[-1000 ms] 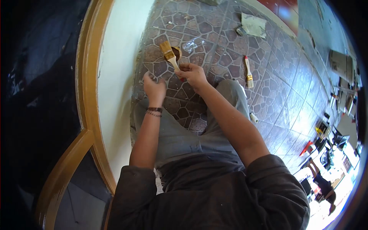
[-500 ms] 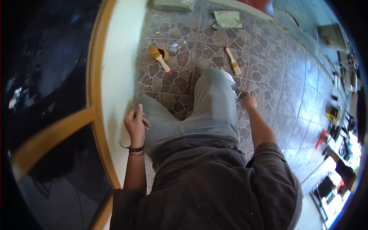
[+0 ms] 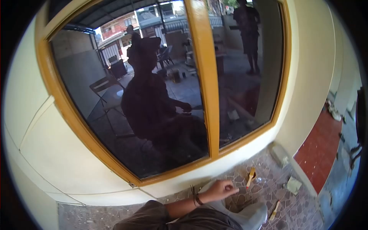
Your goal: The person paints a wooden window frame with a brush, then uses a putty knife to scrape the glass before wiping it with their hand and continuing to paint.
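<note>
My left hand (image 3: 223,190) is over my bent leg, low in the view, with its fingers loosely curled in. No object shows in it. A bracelet (image 3: 197,199) circles that wrist. Beyond this hand, a paintbrush (image 3: 250,179) with a red-tipped handle lies across a small round container (image 3: 253,174) on the floor. Another paintbrush (image 3: 274,210) lies on the stone-patterned floor (image 3: 295,209) near my knee. My right hand is out of view.
A window with a yellow-brown wooden frame (image 3: 207,76) fills the middle, its dark glass reflecting a seated figure and a standing person. Pale wall (image 3: 69,149) surrounds it. A block (image 3: 280,154), a pale flat piece (image 3: 294,185) and a red-tiled step (image 3: 316,149) are at right.
My view has swung up and left from the floor to the window. My right hand has left the view. My left hand stays near my leg, and the paintbrushes remain on the floor.
</note>
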Available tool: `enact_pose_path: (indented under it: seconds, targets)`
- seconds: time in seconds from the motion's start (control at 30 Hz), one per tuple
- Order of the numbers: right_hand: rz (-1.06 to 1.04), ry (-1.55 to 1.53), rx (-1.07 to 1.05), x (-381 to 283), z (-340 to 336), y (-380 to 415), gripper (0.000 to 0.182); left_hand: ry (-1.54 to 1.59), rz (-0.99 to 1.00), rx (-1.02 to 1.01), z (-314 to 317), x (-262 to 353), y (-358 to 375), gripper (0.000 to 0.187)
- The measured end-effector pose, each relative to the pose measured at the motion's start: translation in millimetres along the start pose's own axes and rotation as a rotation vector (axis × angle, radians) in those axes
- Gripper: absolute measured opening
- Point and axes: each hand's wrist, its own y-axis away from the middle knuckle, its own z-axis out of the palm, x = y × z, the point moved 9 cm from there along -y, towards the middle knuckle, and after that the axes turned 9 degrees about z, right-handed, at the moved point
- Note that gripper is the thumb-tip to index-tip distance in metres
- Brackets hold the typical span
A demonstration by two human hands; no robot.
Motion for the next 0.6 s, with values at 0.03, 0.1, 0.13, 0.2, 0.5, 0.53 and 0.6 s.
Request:
enact_pose_path:
  seconds: [0.03, 0.1, 0.13, 0.2, 0.5, 0.53, 0.6]
  targets:
    - [-0.105, -0.207, -0.030, -59.5, -10.0, 10.6, 0.063, 0.001, 0.016, 0.017, -9.4, 13.0, -5.7, 0.039]
    - [-0.346, -0.634, -0.233, -193.3, -15.3, 52.3, 0.068, 0.085, 0.017, -0.165, 6.6, 51.7, -1.9, 0.045]
    - [-0.417, -0.894, -0.454, -263.8, -15.4, 93.8, 0.028, 0.063, 0.088, -0.119, -0.4, 76.3, -2.3, 0.049]
    - [-0.613, -1.161, -0.692, -382.3, -17.1, 200.5, 0.027, 0.029, 0.038, -0.075, -16.3, 106.0, -1.5, 0.052]
    - [-0.732, -1.311, -1.344, -575.5, -33.5, 395.3, 0.026, -0.160, 0.243, 0.430, -177.5, 168.4, 54.4, 0.036]
    - [-0.779, -1.235, -1.371, -579.2, -29.7, 392.3, 0.025, -0.162, 0.240, 0.431, -184.0, 165.9, 64.3, 0.036]
    - [-0.822, -1.156, -1.398, -581.9, -25.0, 389.8, 0.024, -0.160, 0.223, 0.417, -193.1, 158.8, 78.4, 0.037]
